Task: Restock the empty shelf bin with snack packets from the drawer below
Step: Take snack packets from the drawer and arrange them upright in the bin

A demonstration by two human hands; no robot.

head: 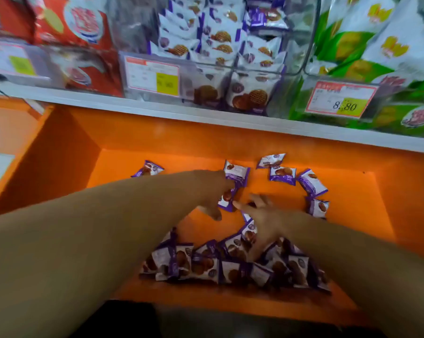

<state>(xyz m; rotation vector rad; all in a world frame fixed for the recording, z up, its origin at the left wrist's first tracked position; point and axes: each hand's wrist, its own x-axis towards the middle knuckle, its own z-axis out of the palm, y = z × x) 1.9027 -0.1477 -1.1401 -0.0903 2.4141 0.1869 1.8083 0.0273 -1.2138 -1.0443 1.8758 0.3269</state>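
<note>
The heap of snack packets (pixel 220 264) lies closest to you, piled at the front of the orange drawer (pixel 347 203), just under and behind your right hand (pixel 262 223). That hand hovers over the far edge of the heap with its fingers spread wide and nothing in its grasp. Its forefinger points across toward your left hand (pixel 213 191).

Your left hand reaches a little farther in, just to the left of the right one, the two nearly touching at the fingertips. Its fingers and thumb curl round a purple-and-white packet (pixel 226 202), which shows between them. Motion blur hides how firm the hold is. A second packet (pixel 237 173) sits against the far side of its fingers.

Beyond your right hand and off to its right, four loose packets (pixel 312 182) lie scattered in an arc on the drawer floor. One lone packet (pixel 147 168) rests well to the left of your left hand, near the back wall.

Above and past both hands runs the white shelf edge (pixel 157 108). On it stands the clear shelf bin (pixel 130 30), already holding a stack of the same packets, with a price label (pixel 152 76) on its front. Red packages (pixel 71 32) fill the bin to its left, green bags (pixel 376 45) the one to its right.
</note>
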